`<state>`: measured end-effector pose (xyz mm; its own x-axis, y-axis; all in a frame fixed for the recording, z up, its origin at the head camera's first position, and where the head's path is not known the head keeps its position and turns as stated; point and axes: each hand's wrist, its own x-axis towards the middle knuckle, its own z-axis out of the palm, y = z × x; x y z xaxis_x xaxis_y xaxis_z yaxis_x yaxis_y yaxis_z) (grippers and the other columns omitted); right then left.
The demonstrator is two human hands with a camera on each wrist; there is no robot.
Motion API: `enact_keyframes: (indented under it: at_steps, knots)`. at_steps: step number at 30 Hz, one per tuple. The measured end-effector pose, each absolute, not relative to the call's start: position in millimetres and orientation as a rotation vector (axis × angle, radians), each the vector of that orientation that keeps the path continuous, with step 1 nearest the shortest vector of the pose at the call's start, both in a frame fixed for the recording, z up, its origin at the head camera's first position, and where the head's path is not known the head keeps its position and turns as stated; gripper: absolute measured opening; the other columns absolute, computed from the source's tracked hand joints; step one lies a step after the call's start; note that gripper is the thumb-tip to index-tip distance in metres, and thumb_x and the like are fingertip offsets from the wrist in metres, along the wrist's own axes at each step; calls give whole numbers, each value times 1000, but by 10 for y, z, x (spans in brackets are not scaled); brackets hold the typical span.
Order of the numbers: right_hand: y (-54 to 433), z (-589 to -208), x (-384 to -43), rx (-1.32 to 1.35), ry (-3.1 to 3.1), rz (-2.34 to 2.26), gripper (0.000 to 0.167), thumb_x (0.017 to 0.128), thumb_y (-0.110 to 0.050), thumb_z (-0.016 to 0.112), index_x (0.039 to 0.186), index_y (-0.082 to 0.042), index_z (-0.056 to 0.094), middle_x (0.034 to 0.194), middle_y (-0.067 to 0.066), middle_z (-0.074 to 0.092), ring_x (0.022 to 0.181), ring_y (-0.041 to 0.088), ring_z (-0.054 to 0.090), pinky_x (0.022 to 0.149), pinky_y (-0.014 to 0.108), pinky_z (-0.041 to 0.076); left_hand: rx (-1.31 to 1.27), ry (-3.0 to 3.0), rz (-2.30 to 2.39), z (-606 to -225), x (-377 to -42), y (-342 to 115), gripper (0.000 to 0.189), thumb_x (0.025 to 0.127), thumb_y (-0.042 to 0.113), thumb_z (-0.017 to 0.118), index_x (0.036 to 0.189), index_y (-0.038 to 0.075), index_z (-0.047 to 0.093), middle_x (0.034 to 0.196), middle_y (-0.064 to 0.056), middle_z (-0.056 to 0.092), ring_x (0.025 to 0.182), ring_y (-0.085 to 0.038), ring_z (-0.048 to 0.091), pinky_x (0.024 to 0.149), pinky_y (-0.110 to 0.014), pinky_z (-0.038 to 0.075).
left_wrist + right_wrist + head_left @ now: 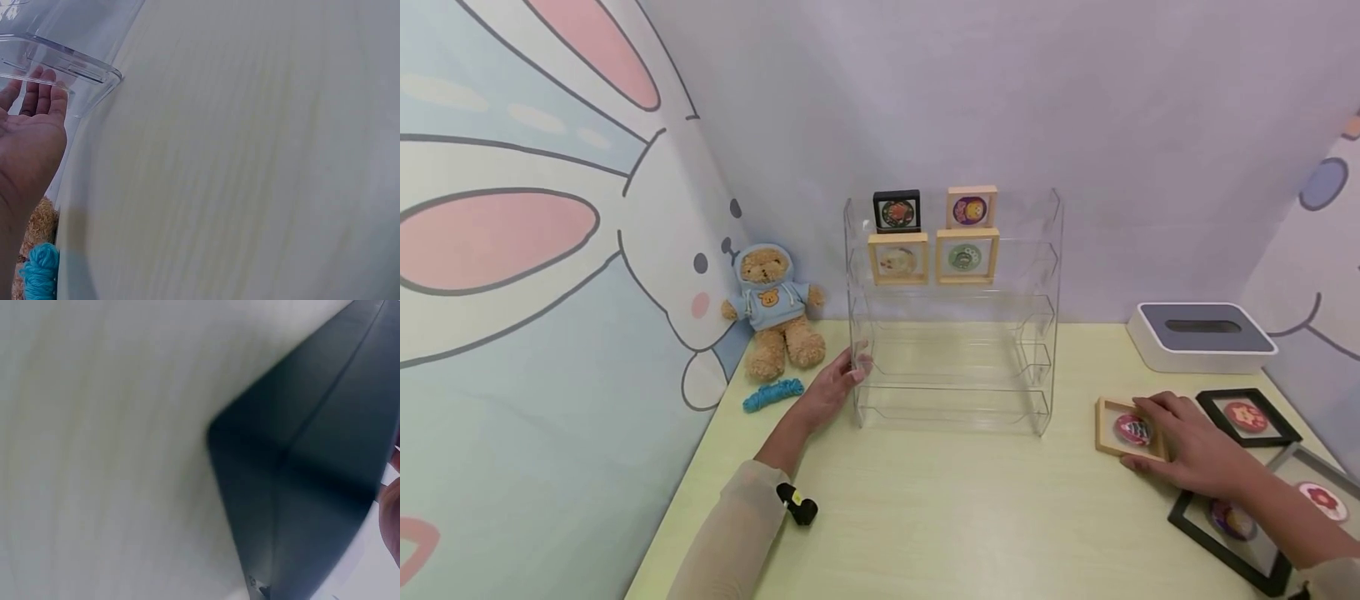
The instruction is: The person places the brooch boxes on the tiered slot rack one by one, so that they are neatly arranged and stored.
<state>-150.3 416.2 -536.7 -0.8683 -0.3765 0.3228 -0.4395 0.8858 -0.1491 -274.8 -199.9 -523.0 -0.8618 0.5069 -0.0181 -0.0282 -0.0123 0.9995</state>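
A small wooden frame (1123, 429) with a pink badge lay right of centre in the head view, on the pale surface (955, 500). The right hand (1198, 446) grasped it, fingers at its far edge and thumb at its near edge. The left hand (831, 387), left of centre, held the side of the clear rack (955, 388), its fingers around the panel's edge.

The rack stood mid-frame with four frames up on it: a black square frame (897, 212) and a pinkish frame (972, 207) above, a cream-badge frame (898, 259) and a green-badge frame (967, 257) below. Those four looked done, about half of the frames in view. Left over were the grasped one and three others at the lower right: a red-badge frame (1248, 417), a grey frame (1322, 501) and a purple-badge frame (1232, 521), the last two partly hidden by the right arm or cut off.

Farther out, a tissue box (1210, 360) sat at the right, and a teddy bear (773, 312) sat at the left behind a blue yarn bundle (772, 395).
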Motion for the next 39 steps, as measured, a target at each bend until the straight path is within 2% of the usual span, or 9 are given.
enact_keyframes:
  at_steps: [7,14,19,24,26,28,30,33,39]
  knots:
    - [4149,-5327,-1510,610,-2748,342,103,68,-55,102,145,-1,62,132,15,61,114,32,55,88,51,45,482,1874,1951,-5227,-2743,-1993,71,115,24,51,178,14,20,174,-32,24,166,-41,25,138,-58,11]
    - [4150,-5193,-1562,602,-2687,403,111,58,-49,106,147,-2,60,136,18,59,117,36,53,89,61,47,472,1887,1951,-5212,-2728,-1993,70,115,24,51,177,14,20,173,-30,27,166,-40,25,138,-58,12]
    - [4167,-5075,-1631,639,-2579,425,115,46,-40,109,143,0,62,133,20,60,114,37,53,85,56,44,475,1902,1937,-5203,-2725,-1995,69,115,25,51,177,16,22,173,-28,29,166,-39,26,138,-58,12]
    - [4161,-4881,-1682,587,-2535,395,115,43,-34,112,141,0,62,131,23,58,109,37,48,79,47,41,475,1907,1929,-5221,-2741,-1995,69,115,26,51,177,18,22,174,-27,30,167,-39,25,139,-57,13]
    - [4159,-4791,-1706,580,-2516,396,115,50,-50,111,141,0,61,132,26,57,110,40,47,80,46,39,474,1909,1927,-5227,-2746,-1997,69,115,26,52,178,18,22,174,-28,30,167,-39,25,139,-57,13]
    - [4146,-4704,-1735,592,-2478,412,116,63,-76,98,141,2,61,132,29,56,112,45,47,83,49,38,473,1911,1926,-5230,-2748,-1998,70,115,26,52,178,18,22,174,-28,29,168,-38,25,139,-57,12]
    - [4122,-4618,-1771,626,-2416,416,119,75,-94,74,139,5,61,131,34,55,114,50,47,86,51,36,473,1914,1923,-5229,-2749,-1998,70,115,26,51,178,18,21,175,-29,28,168,-38,25,139,-57,12]
    - [4067,-4480,-1822,675,-2315,393,123,82,-101,50,137,8,62,130,36,56,111,51,48,87,52,35,471,1908,1926,-5219,-2746,-1992,71,115,25,51,178,18,20,176,-30,27,169,-38,23,139,-57,11]
    - [3950,-4200,-1886,720,-2262,344,121,85,-99,48,139,9,58,129,37,52,116,50,44,95,58,30,476,1912,1924,-5214,-2739,-1988,70,115,25,52,178,18,21,175,-30,27,168,-37,23,139,-57,11]
